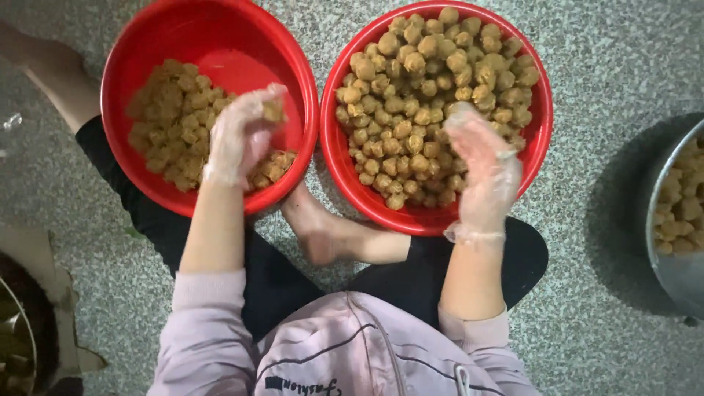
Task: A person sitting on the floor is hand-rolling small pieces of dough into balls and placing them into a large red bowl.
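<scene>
head cam | steep downward view | close over two red basins | speckled floor

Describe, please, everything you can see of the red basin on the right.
The right basin is round, glossy red, apparently plastic, and sits upright on the speckled floor. It touches or nearly touches the left basin. It is heaped almost to the rim with small tan-brown balls. The right hand, in a thin clear glove, rests over the pile at its near right side. The near rim lies by the person's bare foot.
</scene>
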